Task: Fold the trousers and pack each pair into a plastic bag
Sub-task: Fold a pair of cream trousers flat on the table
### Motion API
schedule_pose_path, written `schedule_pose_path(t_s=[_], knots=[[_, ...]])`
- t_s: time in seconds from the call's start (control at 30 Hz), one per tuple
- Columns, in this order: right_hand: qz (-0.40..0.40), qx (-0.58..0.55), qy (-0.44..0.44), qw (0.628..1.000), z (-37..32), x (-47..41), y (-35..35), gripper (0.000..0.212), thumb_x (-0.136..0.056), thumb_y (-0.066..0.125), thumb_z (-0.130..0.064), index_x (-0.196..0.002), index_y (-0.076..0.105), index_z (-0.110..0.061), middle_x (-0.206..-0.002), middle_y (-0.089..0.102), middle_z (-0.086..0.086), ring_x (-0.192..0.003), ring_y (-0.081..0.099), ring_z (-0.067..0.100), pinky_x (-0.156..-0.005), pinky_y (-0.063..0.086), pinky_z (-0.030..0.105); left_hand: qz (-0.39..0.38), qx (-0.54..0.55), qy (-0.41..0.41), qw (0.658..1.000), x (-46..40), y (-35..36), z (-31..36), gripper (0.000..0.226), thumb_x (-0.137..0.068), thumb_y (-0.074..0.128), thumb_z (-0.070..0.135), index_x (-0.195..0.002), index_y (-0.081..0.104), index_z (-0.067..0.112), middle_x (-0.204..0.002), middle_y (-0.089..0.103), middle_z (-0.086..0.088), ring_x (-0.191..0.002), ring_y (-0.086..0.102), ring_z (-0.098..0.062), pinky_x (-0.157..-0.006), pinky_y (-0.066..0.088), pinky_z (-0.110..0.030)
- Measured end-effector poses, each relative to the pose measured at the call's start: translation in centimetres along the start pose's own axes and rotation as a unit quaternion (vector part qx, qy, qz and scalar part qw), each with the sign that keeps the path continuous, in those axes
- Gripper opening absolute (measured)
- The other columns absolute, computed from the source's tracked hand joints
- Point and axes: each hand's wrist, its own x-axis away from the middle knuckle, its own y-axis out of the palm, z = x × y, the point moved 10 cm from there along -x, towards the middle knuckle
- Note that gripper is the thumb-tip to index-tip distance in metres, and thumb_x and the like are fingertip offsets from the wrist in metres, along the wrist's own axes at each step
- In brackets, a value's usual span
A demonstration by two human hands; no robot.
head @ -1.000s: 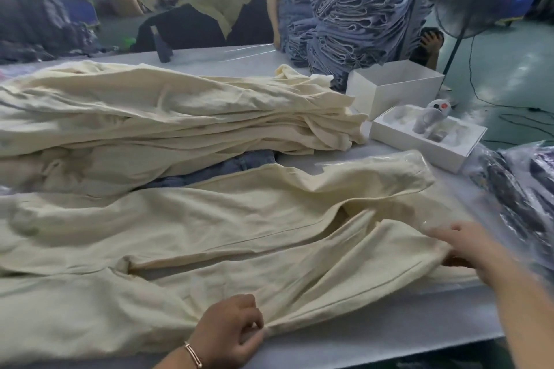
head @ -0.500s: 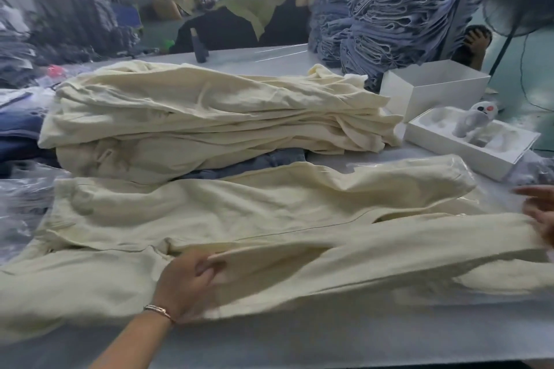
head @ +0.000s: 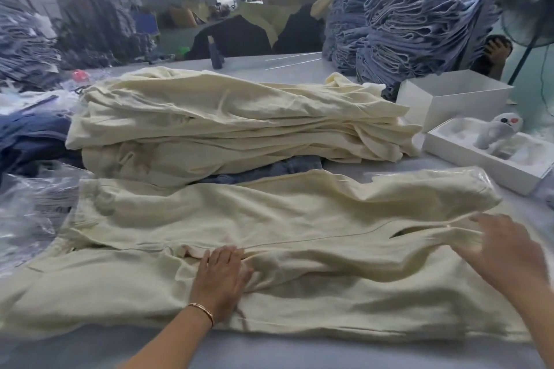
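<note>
The cream trousers (head: 269, 219) lie long from nine to three o'clock, under both flat, open hands: left hand (head: 220, 275) mid-leg, right hand (head: 503, 252) at three.

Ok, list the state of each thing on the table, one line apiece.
Cream trousers: spread flat, legs laid together, not yet folded short or bagged.
Left hand: open, palm pressing the trousers.
Right hand: open, fingers on the leg end.
Cream pile: stacked, unbagged.
Blue denim stack: piled high.
White box: open.
White tray: holding a small figure.
</note>
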Motion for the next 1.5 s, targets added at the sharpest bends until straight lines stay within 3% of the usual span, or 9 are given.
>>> schedule_pose_path(t_s=[0.1,0.27,0.53,0.67,0.77,0.9,1.17,1.3,1.5], knots=[[-0.008,-0.029,-0.156,0.987,-8.6,2.3,0.9,0.058,-0.062,0.088,-0.025,-0.113,0.066,-0.011,-0.117,0.064,0.011,-0.107,0.058,0.037,-0.086,0.048,0.050,0.082,0.027,0.082,0.993,2.0,-2.0,0.5,0.074,-0.094,0.013,0.062,-0.112,0.070,0.017,-0.111,0.068,0.000,-0.107,0.063,-0.019,-0.105,0.027,-0.043],[-0.168,0.000,-0.284,0.944,-18.8,6.7,8.7,0.071,-0.081,0.063,-0.059,-0.143,0.040,-0.034,-0.148,0.037,-0.012,-0.138,0.032,0.011,-0.110,0.026,0.028,0.158,0.033,0.122,0.979,4.5,-3.0,-3.9,0.064,-0.068,0.061,0.059,-0.114,0.067,0.016,-0.110,0.064,-0.001,-0.105,0.055,-0.022,-0.102,0.034,-0.045],[-0.227,-0.061,-0.199,0.951,-23.9,5.5,12.4,0.014,-0.094,0.055,-0.026,-0.081,0.049,-0.026,-0.093,0.064,0.004,-0.094,0.059,0.029,-0.072,0.037,0.034,0.139,0.111,-0.015,0.984,6.6,-4.5,-17.7,0.046,-0.048,0.061,0.010,-0.092,0.074,0.012,-0.091,0.073,-0.007,-0.081,0.070,-0.027,-0.077,0.047,-0.033],[-0.151,-0.053,-0.125,0.979,-24.1,1.9,10.0,0.023,-0.098,0.048,-0.029,-0.076,0.045,-0.025,-0.092,0.067,0.008,-0.093,0.061,0.031,-0.067,0.035,0.034,0.052,0.167,-0.129,0.976,5.0,-4.8,-23.7,0.036,-0.088,0.049,0.047,-0.076,0.065,0.018,-0.074,0.068,-0.005,-0.076,0.065,-0.031,-0.061,0.043,-0.037],[-0.065,0.139,-0.116,0.981,-26.6,3.4,9.3,0.009,-0.095,0.048,-0.029,-0.100,0.055,-0.029,-0.114,0.063,0.004,-0.109,0.056,0.026,-0.087,0.034,0.036,0.120,0.086,-0.070,0.987,3.1,-6.8,-24.0,0.038,-0.085,0.055,0.049,-0.073,0.064,0.014,-0.069,0.064,-0.009,-0.068,0.063,-0.033,-0.057,0.045,-0.037],[0.116,-0.031,-0.217,0.969,-31.8,10.3,7.1,0.014,-0.071,0.071,-0.009,-0.083,0.066,-0.004,-0.087,0.062,0.016,-0.078,0.061,0.039,-0.072,0.045,0.045,0.218,0.049,0.063,0.973,4.2,-7.7,-19.4,0.018,-0.065,0.060,0.016,-0.081,0.054,0.022,-0.074,0.057,-0.004,-0.067,0.056,-0.029,-0.062,0.040,-0.038],[0.003,-0.043,-0.438,0.898,-36.0,23.1,13.2,0.030,-0.084,0.058,-0.045,-0.089,0.073,-0.019,-0.087,0.063,0.002,-0.073,0.058,0.023,-0.069,0.044,0.029,0.088,0.115,0.262,0.954,9.4,-1.1,-17.9,0.043,-0.059,0.065,0.047,-0.096,0.069,0.025,-0.101,0.063,0.006,-0.098,0.055,-0.012,-0.097,0.038,-0.027],[0.063,-0.049,-0.377,0.923,-37.0,21.9,11.4,0.017,-0.073,0.052,-0.011,-0.072,0.068,-0.013,-0.069,0.058,0.005,-0.057,0.059,0.030,-0.056,0.037,0.032,0.138,0.068,0.264,0.952,10.2,-3.5,-20.4,0.015,-0.057,0.054,0.027,-0.067,0.063,0.020,-0.073,0.062,0.002,-0.071,0.058,-0.019,-0.076,0.040,-0.026],[0.034,-0.182,-0.271,0.945,-36.1,20.5,7.8,0.038,-0.091,0.038,-0.030,-0.057,0.048,-0.016,-0.046,0.042,-0.004,-0.040,0.040,0.014,-0.041,0.031,0.028,0.061,0.242,0.174,0.952,9.6,-6.1,-22.5,0.019,-0.064,0.044,0.029,-0.052,0.035,0.017,-0.051,0.042,-0.002,-0.047,0.037,-0.013,-0.049,0.023,-0.031]])
